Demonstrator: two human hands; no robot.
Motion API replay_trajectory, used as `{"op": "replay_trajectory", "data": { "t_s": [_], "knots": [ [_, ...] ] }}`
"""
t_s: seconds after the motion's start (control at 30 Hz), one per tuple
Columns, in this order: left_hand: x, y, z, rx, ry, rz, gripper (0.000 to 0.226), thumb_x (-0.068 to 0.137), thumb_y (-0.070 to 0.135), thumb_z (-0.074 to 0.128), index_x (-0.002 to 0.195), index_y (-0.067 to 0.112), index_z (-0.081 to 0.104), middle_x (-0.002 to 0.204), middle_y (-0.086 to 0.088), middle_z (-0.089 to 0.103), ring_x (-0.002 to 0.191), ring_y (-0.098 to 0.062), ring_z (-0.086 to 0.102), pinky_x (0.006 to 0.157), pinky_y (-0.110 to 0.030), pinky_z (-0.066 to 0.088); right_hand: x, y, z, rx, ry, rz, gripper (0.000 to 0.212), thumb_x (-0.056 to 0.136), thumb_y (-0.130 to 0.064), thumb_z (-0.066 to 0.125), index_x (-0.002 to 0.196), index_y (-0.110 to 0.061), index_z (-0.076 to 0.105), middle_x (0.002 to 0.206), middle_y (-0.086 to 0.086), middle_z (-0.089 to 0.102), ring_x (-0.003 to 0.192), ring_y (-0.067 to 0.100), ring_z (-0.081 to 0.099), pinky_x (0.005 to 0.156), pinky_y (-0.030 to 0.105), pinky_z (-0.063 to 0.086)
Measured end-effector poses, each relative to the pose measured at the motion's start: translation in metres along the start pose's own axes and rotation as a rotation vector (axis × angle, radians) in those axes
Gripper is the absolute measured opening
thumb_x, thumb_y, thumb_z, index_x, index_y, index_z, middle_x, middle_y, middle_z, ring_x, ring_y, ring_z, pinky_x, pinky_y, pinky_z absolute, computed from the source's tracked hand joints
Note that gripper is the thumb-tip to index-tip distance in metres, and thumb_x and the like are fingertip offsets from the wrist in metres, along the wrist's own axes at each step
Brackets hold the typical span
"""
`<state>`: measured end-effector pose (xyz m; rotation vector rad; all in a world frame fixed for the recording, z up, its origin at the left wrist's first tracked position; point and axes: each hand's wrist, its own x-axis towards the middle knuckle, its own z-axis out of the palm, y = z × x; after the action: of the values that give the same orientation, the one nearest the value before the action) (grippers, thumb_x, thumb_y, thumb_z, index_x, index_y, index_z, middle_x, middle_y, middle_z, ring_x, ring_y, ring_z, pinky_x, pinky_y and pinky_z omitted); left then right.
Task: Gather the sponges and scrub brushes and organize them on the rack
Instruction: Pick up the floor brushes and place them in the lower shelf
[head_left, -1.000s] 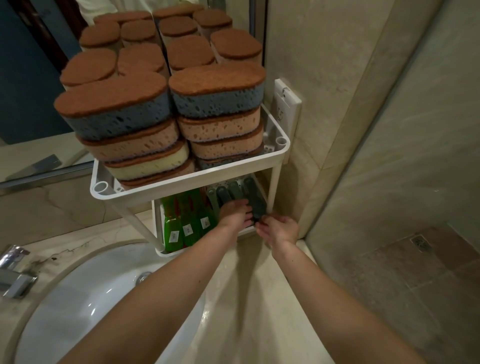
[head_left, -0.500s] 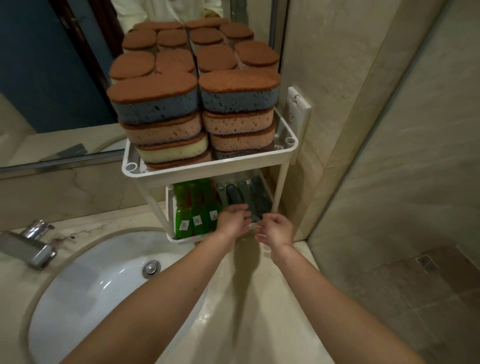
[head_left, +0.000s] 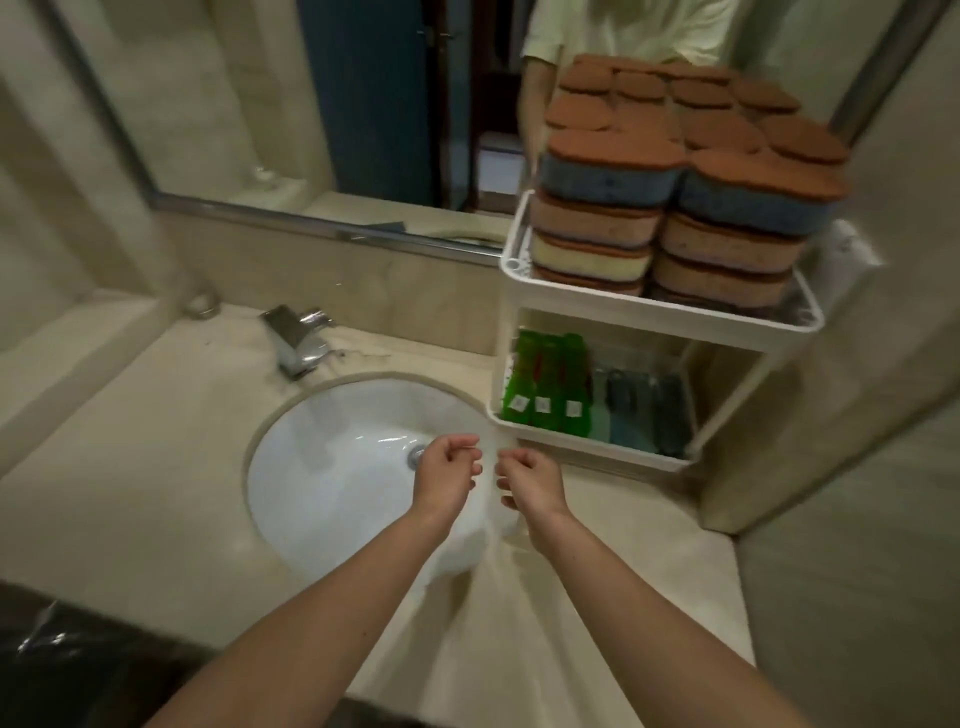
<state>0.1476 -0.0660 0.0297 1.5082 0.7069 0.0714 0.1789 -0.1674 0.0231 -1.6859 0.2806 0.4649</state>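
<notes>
We're looking down from the head camera at a beige marble worktop (head_left: 130, 467) with a white oval basin (head_left: 322, 467) sunk into it. Both hands hang over the basin's right edge. The left hand (head_left: 449, 465) and the right hand (head_left: 530, 475) sit close together without touching. Their fingers are loosely curled around nothing, so both are released, and both are apart from the rack.

That white plastic two-tier rack (head_left: 649, 309) stands in the worktop's far right corner, tucked by the wall so the basin stays free. On the top tier, the brown-topped sponges with blue, tan and cream bodies (head_left: 613, 208) lie flat in tidy columns, scouring side up. They fill the tray from rim to rim, and stacking is what lets so many fit.

On the lower shelf, a row of dark grey and teal scrub brushes (head_left: 639, 410) stands side by side on the right half. To their left are green translucent pieces with small white labels (head_left: 545, 384), too blurred for us to name. The kinds are kept apart, soft above and hard below.

A chrome tap (head_left: 296, 338) sits behind the basin, and the wall mirror (head_left: 260, 104) doubles the sponge stacks.

With both kinds shelved and the hands idle, we judge the job at or near its finish.
</notes>
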Motion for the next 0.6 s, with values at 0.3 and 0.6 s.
{"op": "replay_trajectory", "data": {
  "t_s": [0.3, 0.6],
  "knots": [
    [-0.040, -0.041, -0.159, -0.168, 0.342, -0.082, 0.023, 0.093, 0.006, 0.045, 0.106, 0.014, 0.061, 0.094, -0.001, 0.065, 0.078, -0.014, 0.062, 0.079, -0.033, 0.051, -0.055, 0.015, 0.144, -0.217, -0.399, -0.031, 0.019, 0.088, -0.007, 0.054, 0.105, -0.010, 0.062, 0.094, 0.002, 0.061, 0.079, 0.018, 0.057, 0.065, 0.027, 0.046],
    [-0.127, -0.111, -0.312, -0.359, 0.686, -0.165, 0.020, 0.094, 0.000, 0.044, 0.106, 0.008, 0.057, 0.086, -0.006, 0.060, 0.065, -0.011, 0.053, 0.056, -0.019, 0.043, -0.168, 0.072, 0.286, -0.416, -0.705, -0.096, 0.016, 0.086, -0.008, 0.057, 0.100, -0.011, 0.063, 0.087, 0.005, 0.062, 0.077, 0.018, 0.058, 0.071, 0.032, 0.048]
  ]
}}
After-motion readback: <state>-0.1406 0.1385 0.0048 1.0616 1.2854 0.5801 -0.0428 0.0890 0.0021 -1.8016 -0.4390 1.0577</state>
